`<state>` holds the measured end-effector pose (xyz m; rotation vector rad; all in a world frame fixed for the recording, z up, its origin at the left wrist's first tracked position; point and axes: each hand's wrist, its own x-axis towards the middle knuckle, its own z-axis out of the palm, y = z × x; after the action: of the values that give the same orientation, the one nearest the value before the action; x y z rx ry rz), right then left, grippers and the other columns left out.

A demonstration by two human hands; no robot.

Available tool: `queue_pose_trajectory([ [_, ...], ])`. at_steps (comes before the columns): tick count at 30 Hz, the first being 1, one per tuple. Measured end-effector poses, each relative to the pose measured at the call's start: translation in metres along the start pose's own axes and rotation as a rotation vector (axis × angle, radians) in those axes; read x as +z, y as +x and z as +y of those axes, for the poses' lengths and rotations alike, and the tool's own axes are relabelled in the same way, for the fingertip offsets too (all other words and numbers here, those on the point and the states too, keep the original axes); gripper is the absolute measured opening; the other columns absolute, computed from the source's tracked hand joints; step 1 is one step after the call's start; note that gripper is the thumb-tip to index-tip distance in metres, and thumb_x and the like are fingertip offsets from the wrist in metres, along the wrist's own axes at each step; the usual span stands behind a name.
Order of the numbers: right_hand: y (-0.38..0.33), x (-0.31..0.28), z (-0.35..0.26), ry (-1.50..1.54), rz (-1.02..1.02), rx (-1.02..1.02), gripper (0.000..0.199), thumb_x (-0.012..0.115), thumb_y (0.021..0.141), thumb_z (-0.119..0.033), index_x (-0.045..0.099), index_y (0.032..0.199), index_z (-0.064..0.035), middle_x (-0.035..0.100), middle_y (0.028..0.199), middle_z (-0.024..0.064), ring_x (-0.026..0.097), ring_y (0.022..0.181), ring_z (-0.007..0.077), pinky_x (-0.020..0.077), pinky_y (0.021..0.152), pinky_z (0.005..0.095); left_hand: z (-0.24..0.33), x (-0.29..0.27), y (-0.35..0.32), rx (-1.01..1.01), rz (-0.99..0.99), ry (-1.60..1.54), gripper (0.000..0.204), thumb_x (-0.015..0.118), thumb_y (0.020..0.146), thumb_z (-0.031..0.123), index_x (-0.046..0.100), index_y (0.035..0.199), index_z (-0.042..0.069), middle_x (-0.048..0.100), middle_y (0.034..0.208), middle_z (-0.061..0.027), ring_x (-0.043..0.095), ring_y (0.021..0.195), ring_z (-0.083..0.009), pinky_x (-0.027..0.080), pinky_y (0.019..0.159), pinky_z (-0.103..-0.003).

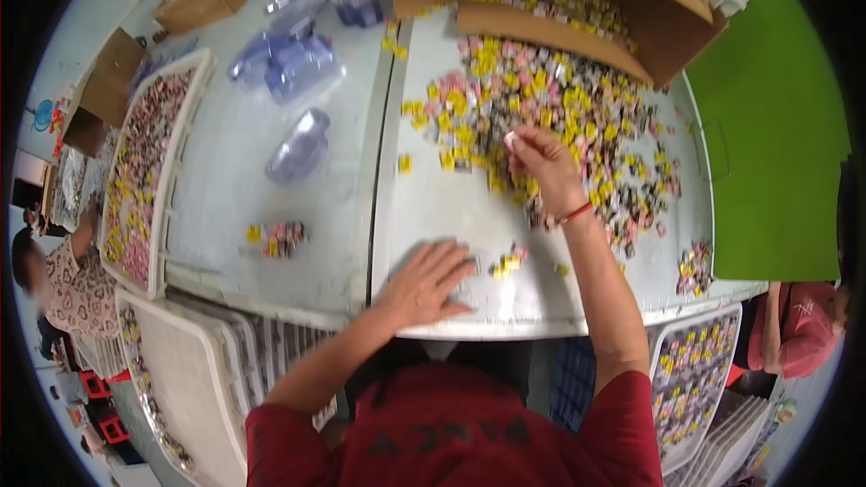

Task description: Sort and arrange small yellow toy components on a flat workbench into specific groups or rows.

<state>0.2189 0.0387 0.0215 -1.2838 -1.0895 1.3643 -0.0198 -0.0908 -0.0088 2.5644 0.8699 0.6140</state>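
Observation:
My left hand (428, 287) lies flat on the white tabletop near its front edge, fingers spread. A small grey-white piece shows at one of its fingertips; I cannot tell if it is held. Over the loose pile of small yellow, pink and dark square pieces (555, 95), my right hand (548, 167) pinches one small whitish piece (511, 140) between thumb and fingertips. A red band circles that wrist. Between the two hands sits a little cluster of the same pieces (510, 262).
An open cardboard box (686, 32) of such pieces lies at the back right. Clear bluish plastic shells (298, 146) and another small cluster (284, 240) are left of the table seam. A filled white tray (171, 158) stands far left. People are seated at both sides.

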Motion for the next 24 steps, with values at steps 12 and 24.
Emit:
queue_pose_trajectory([
  [12,-0.130,0.028,0.035,-0.449,0.003,-0.111,0.012,0.067,0.087,-0.011,0.067,0.094,-0.0016,0.067,0.079,0.0022,0.064,0.074,0.0109,0.0499,0.068,0.0233,-0.004,0.004,0.009,-0.003,0.082,0.037,0.044,0.068,0.080,0.032,0.060,0.109,-0.001,0.053,0.126,-0.0127,0.046,0.122,-0.0289,0.036,0.102,-0.039],
  [24,-0.139,0.044,0.049,-0.936,0.166,-0.651,0.012,0.070,0.076,-0.003,0.064,0.086,-0.0064,0.063,0.079,0.0071,0.058,0.076,0.0267,0.0418,0.071,0.0357,-0.004,0.005,0.007,-0.005,0.066,0.034,0.045,0.068,0.080,0.032,0.058,0.109,-0.001,0.053,0.128,-0.0122,0.043,0.125,-0.0290,0.033,0.105,-0.040],
])
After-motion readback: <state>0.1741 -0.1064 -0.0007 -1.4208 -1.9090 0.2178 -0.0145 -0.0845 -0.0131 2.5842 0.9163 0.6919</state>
